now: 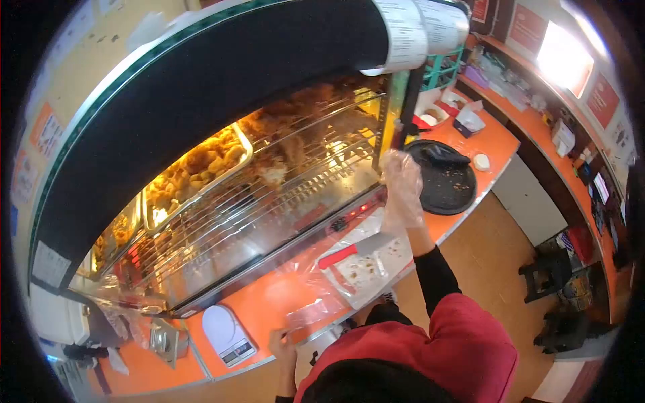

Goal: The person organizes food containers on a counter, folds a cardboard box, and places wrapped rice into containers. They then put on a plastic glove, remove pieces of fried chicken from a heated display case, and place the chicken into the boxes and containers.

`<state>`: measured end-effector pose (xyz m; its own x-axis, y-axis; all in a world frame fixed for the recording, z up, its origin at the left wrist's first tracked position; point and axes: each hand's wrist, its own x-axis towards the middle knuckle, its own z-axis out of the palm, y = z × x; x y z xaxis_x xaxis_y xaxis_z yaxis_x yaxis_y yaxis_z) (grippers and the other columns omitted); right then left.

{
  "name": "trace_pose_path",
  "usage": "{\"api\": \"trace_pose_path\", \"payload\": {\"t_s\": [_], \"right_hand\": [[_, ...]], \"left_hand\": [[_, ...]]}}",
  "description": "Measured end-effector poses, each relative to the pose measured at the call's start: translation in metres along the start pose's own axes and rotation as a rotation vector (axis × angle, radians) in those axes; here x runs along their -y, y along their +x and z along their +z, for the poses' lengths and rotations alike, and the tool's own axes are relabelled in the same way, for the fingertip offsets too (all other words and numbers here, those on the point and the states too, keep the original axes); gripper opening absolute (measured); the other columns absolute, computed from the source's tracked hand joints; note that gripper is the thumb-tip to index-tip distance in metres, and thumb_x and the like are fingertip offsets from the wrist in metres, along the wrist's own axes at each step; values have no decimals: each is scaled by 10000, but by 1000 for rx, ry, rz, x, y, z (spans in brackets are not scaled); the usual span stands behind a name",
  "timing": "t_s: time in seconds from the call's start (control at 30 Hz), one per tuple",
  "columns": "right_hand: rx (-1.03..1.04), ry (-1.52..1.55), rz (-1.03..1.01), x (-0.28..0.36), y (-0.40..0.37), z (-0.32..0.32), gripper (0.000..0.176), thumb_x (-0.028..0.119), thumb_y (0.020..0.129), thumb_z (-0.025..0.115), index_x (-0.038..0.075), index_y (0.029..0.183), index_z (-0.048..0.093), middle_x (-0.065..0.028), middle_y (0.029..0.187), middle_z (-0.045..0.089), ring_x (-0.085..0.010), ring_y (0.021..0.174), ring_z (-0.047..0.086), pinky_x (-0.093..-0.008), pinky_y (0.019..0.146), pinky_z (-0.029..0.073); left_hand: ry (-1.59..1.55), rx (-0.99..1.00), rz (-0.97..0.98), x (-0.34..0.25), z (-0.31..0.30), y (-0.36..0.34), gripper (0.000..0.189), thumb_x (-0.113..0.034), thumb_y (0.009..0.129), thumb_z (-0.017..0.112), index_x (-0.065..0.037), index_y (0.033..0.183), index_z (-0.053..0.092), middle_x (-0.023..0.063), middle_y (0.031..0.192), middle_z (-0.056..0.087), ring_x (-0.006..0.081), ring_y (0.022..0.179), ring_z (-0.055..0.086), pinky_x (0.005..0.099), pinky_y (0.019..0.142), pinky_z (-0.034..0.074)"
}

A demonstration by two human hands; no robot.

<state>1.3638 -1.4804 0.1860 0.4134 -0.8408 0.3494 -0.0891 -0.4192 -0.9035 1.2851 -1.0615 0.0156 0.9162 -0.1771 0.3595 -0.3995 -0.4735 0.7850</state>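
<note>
Two hands, well apart: your gloved right hand (pixel 403 188) lies at the foot of the upright door edge (pixel 384 121) of the warmer (pixel 201 87), grip unclear. Your left hand (pixel 282 342), below the warmer, touches a bag (pixel 306 314), fingers unreadable.

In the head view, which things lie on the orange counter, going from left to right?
Along the orange counter: white kitchen scale → clear plastic bag → red-handled cleaver on its white board → round black tray → small white round item.

Glass warmer door (pixel 302 174): sloped, glowing yellow inside. Clear plastic bag (pixel 306 313): flat on orange counter (pixel 265 295).
</note>
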Motion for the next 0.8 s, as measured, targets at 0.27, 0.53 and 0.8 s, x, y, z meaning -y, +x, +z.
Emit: {"api": "trace_pose_path", "payload": {"t_s": [0.27,0.53,0.8], "right_hand": [[-108,-331,-384,-22,56,1,101,160,763,593,61,759,576,-153,690,569,-333,664,558,-404,600,446],[162,-166,-560,-14,45,11,122,101,738,610,55,678,515,-133,649,520,-303,628,546,-380,533,427],[185,-538,-980,-19,-33,92,105,155,753,510,66,704,483,-72,588,477,-234,517,527,-350,434,436]], "left_hand": [[-15,307,280,-108,83,74,83,-41,727,645,-12,793,604,78,666,593,148,586,561,261,557,450],[-208,209,7,-152,139,59,67,-61,744,639,-22,791,612,100,682,607,177,562,583,268,523,457],[27,339,-50,-167,188,37,89,-116,740,671,-41,746,622,90,565,575,164,466,550,272,448,420]]}}
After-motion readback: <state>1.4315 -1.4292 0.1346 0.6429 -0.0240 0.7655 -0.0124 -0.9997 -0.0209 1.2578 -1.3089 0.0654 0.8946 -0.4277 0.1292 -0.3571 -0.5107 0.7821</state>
